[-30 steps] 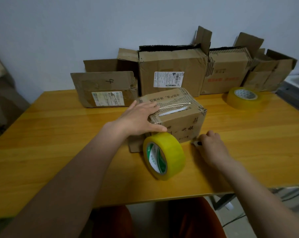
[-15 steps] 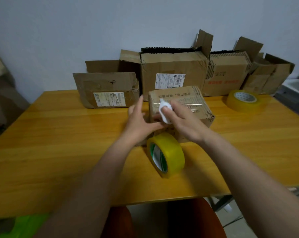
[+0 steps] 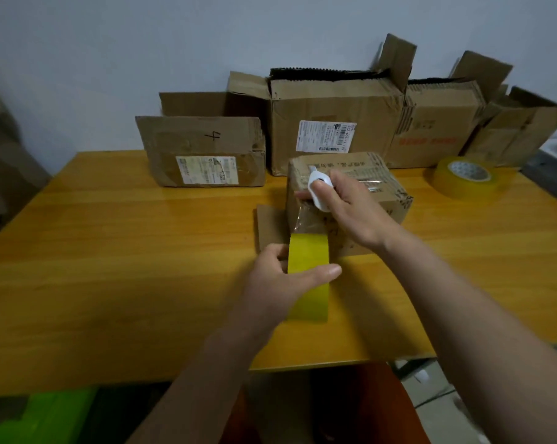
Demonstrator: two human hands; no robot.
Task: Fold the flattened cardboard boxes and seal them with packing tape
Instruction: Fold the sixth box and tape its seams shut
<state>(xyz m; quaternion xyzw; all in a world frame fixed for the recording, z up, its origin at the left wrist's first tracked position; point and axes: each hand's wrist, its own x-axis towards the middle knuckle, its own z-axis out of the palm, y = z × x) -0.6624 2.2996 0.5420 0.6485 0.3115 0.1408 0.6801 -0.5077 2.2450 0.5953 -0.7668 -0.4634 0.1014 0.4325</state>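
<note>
Nearest: left hand [image 3: 280, 277] gripping yellow tape roll [image 3: 309, 277] standing on edge on wooden table [image 3: 110, 267], thumb laid across its face. Clear strip of tape [image 3: 306, 219] drawn up from roll to near face of small box [image 3: 350, 193] — brown, creased, printed with dark characters, top seam glossy with tape, one flap lying flat at its left. Right hand [image 3: 350, 206] curled round white cutter [image 3: 318, 190], held at box's near top edge. Behind: second tape roll [image 3: 466, 177] lying flat at right, open cartons [image 3: 331, 123] along wall — some labelled.
</note>
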